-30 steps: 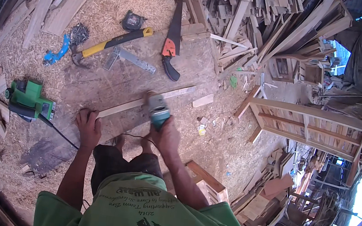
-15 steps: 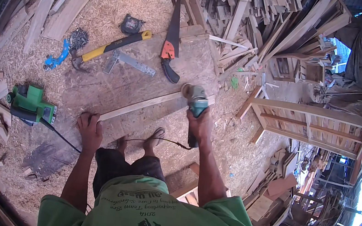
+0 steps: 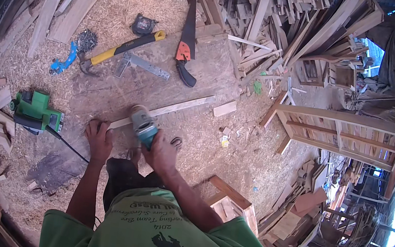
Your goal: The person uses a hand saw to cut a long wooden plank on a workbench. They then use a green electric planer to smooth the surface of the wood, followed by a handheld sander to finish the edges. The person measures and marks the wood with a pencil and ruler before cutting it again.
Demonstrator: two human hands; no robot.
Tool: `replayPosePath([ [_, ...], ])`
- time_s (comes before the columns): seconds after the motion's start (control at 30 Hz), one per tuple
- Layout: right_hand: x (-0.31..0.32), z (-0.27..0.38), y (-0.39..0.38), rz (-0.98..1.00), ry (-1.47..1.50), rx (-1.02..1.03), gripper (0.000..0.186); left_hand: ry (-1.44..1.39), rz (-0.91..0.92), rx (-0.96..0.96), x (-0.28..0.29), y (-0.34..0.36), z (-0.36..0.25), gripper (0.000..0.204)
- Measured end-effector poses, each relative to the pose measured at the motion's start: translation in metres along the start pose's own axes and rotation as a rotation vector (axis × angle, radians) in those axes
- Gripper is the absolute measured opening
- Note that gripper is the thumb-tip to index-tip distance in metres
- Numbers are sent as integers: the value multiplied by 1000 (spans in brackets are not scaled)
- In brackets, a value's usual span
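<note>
A narrow wooden strip (image 3: pixel 182 104) lies slantwise across the worn work board (image 3: pixel 111 91). My left hand (image 3: pixel 98 139) is closed on its near left end, pressing it down. In my right hand (image 3: pixel 160 154) is a teal and grey angle grinder (image 3: pixel 143 128), its fingers wrapped round the body. The grinder's round disc (image 3: pixel 137 109) is blurred and sits at the strip, not far from my left hand. Beyond the strip's far end rests a short wood offcut (image 3: pixel 225 108).
Behind the strip lie a handsaw (image 3: pixel 186 46), a hammer (image 3: pixel 124 48), a metal square (image 3: pixel 145 67) and a tape measure (image 3: pixel 143 25). A green power planer (image 3: pixel 37 111) with a black cord stands at left. Stacked timber (image 3: pixel 277 23) and a wooden frame (image 3: pixel 342 116) are at right.
My right hand has drawn the grinder leftward and nearer along the strip, toward my left hand. The short offcut now shows clearly. My left hand keeps its place.
</note>
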State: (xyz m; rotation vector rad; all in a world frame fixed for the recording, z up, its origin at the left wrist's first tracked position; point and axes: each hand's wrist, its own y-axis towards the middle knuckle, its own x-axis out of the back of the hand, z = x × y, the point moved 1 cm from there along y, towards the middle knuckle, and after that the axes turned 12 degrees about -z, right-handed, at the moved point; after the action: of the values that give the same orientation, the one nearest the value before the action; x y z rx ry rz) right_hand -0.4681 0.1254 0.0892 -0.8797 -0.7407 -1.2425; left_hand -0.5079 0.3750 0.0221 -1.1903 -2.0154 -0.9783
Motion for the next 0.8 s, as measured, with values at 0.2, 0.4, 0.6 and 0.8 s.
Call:
replayPosePath([
  [0.2, 57, -62, 34, -216, -71, -226, 60, 26, 50, 19, -1, -4, 8, 36],
  [0.4, 116, -143, 80, -428, 11, -354, 60, 25, 24, -8, -1, -4, 5, 39],
  [0.6, 139, -163, 78, -451, 41, -562, 62, 12, 63, -10, 10, 3, -4, 41],
  [0.8, 96, -110, 1, -372, 190, -393, 64, 69, 15, -104, 10, 12, -5, 34],
])
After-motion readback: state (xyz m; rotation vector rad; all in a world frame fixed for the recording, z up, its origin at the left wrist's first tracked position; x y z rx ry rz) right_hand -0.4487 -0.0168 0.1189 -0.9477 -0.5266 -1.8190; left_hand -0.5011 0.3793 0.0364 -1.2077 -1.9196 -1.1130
